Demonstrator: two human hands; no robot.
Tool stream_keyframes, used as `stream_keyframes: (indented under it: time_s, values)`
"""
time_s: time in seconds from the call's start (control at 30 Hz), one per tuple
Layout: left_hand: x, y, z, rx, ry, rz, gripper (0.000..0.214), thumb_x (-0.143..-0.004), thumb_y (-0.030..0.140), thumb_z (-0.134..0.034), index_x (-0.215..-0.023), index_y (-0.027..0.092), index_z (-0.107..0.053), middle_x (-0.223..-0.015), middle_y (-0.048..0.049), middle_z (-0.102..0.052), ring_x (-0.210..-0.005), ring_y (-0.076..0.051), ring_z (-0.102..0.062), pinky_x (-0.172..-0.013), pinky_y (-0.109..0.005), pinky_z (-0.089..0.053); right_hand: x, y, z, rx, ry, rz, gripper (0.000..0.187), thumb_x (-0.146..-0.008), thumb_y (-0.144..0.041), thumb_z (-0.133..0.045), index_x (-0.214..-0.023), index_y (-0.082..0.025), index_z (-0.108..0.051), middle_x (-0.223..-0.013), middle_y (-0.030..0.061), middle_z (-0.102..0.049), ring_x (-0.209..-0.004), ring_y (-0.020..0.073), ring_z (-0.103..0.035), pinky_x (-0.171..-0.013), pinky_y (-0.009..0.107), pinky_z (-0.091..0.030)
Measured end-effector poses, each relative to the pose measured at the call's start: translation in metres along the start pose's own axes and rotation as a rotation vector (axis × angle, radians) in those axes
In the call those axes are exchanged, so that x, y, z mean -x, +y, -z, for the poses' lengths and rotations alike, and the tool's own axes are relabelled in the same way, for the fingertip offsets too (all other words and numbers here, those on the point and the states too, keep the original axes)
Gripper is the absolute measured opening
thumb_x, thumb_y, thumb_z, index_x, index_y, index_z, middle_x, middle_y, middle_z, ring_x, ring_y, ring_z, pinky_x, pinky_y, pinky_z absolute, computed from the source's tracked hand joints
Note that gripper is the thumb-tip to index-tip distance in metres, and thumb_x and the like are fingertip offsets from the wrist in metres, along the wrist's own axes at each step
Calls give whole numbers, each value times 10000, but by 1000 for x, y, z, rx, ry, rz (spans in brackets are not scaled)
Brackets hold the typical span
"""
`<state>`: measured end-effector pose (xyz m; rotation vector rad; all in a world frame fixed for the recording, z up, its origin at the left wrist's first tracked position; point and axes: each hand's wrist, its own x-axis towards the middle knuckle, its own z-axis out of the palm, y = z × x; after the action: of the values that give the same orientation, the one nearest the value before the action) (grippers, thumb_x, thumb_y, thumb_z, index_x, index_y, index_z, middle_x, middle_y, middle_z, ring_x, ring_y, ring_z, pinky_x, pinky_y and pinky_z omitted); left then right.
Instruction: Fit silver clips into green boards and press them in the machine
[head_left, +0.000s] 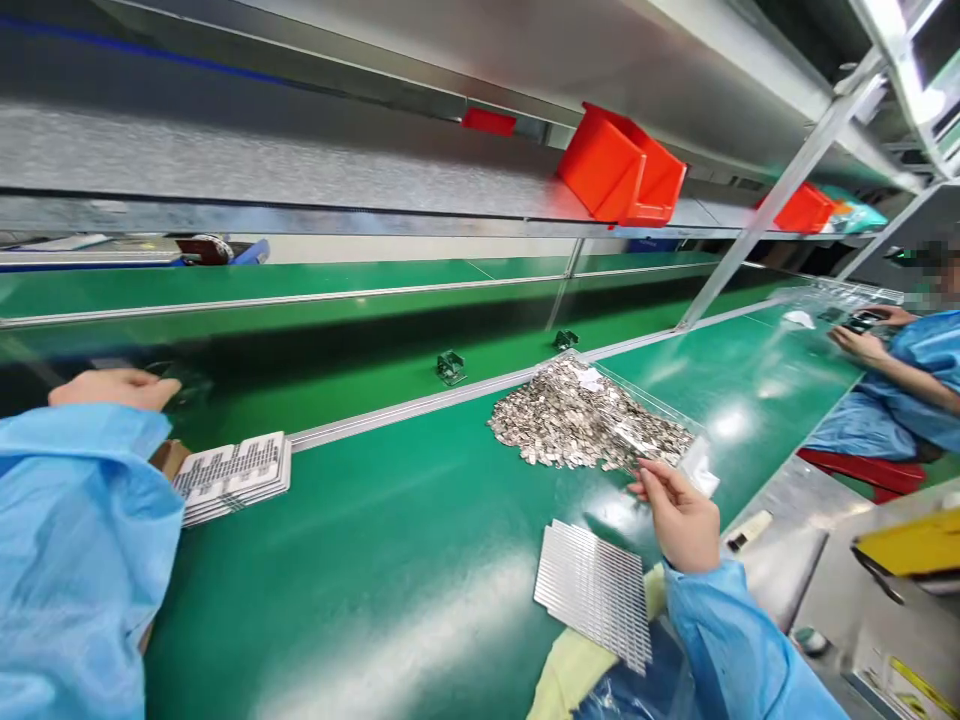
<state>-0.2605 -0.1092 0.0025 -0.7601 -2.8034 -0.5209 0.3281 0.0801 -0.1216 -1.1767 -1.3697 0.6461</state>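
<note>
My left hand [116, 388] reaches over the sunken green strip at the left, fingers closed at a small, dark, blurred thing [187, 385] that I cannot identify. Below that hand lies a stack of white cards [238, 470] with rows of dark marks. My right hand [686, 522] pinches with thumb and fingers beside a heap of small silvery metal pieces [562, 415]. Something thin may stick out of the pinch, too fine to name. In front of the right wrist are ribbed silver sheets [596, 590], partly on a yellow cloth [570, 675].
Two small dark parts [451, 367] stand apart on the strip beyond the metal rail [405, 410]. Overhead runs a shelf with a red bin [619, 170]. A slanted post [772, 200] rises at the right. Another person in a blue sleeve [930, 345] works at the far right.
</note>
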Motion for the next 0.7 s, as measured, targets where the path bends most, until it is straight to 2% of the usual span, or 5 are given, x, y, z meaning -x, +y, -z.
stream_keyframes:
  time_s: [0.1, 0.23, 0.4, 0.6, 0.7]
  values:
    - [38, 73, -10, 122, -67, -336, 309, -730, 314, -576, -858, 66, -708, -719, -2, -623, -841, -226, -598, -829, -373, -460, 31, -36, 4, -61, -149, -35, 367, -701, -497, -710, -897, -187, -708, -689, 64, -709, -605, 206, -666, -579, 333, -571]
    - [152, 143, -56, 265, -256, -738, 191, -703, 347, -577, -699, 206, -706, -940, 2, -660, -858, -160, -615, -783, -218, -479, 76, -61, 5, -101, -296, -123, 267, -723, -421, -721, -848, -185, -708, -617, 40, -686, -573, 183, -641, -558, 301, -547]
    - [254, 150, -97, 459, -407, -947, 224, -785, 420, -556, -834, 209, -614, -896, -34, -607, -787, -180, -611, -674, -288, -518, 109, -63, 23, -90, -334, -187, 232, -742, -410, -712, -793, -184, -713, -692, 46, -691, -612, 171, -611, -548, 273, -506]
    - [261, 148, -116, 572, -521, -1022, 920, -593, 540, -754, -1342, 210, -334, -1370, -144, -446, -1234, -322, -475, -1001, -471, -428, 121, -66, 38, -103, -334, -180, 202, -771, -379, -690, -711, -187, -671, -779, 55, -640, -747, 190, -587, -535, 249, -466]
    - [263, 152, -128, 587, -635, -1070, 786, -644, 461, -744, -1300, 202, -396, -1311, -153, -508, -1251, -346, -455, -1042, -538, -358, 126, -68, 33, -111, -404, -156, 187, -812, -361, -648, -737, -190, -659, -826, 60, -623, -803, 197, -575, -595, 268, -476]
